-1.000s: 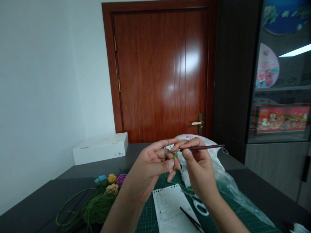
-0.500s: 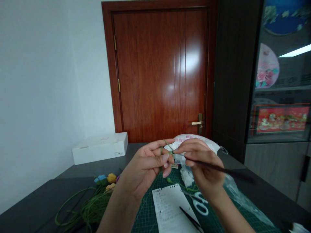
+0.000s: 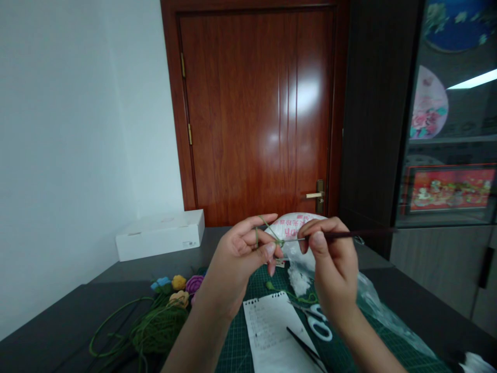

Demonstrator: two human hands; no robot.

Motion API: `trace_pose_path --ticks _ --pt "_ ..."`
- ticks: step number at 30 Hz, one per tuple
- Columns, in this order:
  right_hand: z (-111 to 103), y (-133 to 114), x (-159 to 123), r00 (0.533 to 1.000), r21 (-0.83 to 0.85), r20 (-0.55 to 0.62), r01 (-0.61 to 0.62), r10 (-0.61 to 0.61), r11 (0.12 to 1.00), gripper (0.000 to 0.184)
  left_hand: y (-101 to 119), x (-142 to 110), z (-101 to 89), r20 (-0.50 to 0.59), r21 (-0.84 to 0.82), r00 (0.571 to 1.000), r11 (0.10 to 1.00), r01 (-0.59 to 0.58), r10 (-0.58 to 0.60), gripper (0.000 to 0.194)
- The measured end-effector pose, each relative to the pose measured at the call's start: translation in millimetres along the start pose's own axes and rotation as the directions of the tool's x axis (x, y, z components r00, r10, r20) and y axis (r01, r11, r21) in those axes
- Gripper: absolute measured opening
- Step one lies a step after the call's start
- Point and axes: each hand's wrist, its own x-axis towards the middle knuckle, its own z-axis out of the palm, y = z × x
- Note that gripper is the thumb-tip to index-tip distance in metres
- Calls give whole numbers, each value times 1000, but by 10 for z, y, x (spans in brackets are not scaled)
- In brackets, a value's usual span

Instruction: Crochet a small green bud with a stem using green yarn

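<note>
Between thumb and fingers, my left hand pinches a small piece of green yarn. A strand of it runs up around the raised index finger, and another loop circles a finger lower down. My right hand grips a crochet hook by its dark handle, which points out to the right. The hook's thin metal shaft reaches left to the yarn at my left fingertips. How its tip sits in the stitch is too small to tell.
A notepad sheet, white-handled scissors and black tweezers lie on a green cutting mat. Left are a green yarn bundle and crocheted flowers. Behind stand a white box and a plastic bag.
My right hand first drew back right and tilted the hook's handle downward. Now the handle is nearly level again, with the hook farther right than at first. My left hand stays nearly in place.
</note>
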Motion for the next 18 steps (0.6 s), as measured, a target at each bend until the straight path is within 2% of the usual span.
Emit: trace_pose_path --ticks 1,2,4,5,6,7,8,9,11,13,14,15,16,18 --pt "0 -8 31 990 126 27 -139 137 982 20 -8 6 -8 24 -18 1000 1000 12 -11 43" --pt "5 -10 58 960 247 92 -280 266 928 24 -18 13 -14 50 -43 999 999 25 -23 41" --pt "30 7 93 847 404 279 -532 453 745 31 -37 22 -19 88 -88 995 995 45 -38 40" --pt "50 23 97 791 437 359 -612 496 659 32 -45 25 -17 88 -98 996 994 44 -36 41" --pt "73 41 92 754 457 414 -657 510 600 33 -51 26 -13 75 -99 997 995 34 -26 41" --pt "97 58 80 741 472 444 -671 504 571 33 -54 26 -6 53 -92 999 996 17 -12 41" --pt "118 74 64 753 487 444 -658 485 575 32 -56 24 3 28 -81 1000 997 -1 4 41" --pt "134 87 47 783 495 421 -621 458 608 30 -56 20 13 5 -69 1000 997 -13 14 41" --pt "137 99 20 878 448 306 -475 369 758 24 -56 7 41 -24 -57 999 998 -34 33 42" --pt "96 99 8 970 236 184 -200 159 951 17 -62 -10 76 -48 -48 997 997 -55 52 45" --pt "64 97 6 987 82 161 -29 15 996 14 -66 -20 94 -65 -48 996 997 -66 62 47" --pt "30 97 6 978 -64 168 140 -127 988 13 -71 -29 111 -82 -57 994 996 -73 68 48" --pt "-2 99 5 950 -172 195 279 -245 945 15 -74 -36 123 -90 -81 994 994 -71 64 49" --pt "-40 110 -4 890 -224 238 439 -388 870 23 -71 -45 130 -36 -177 999 984 -10 3 49"
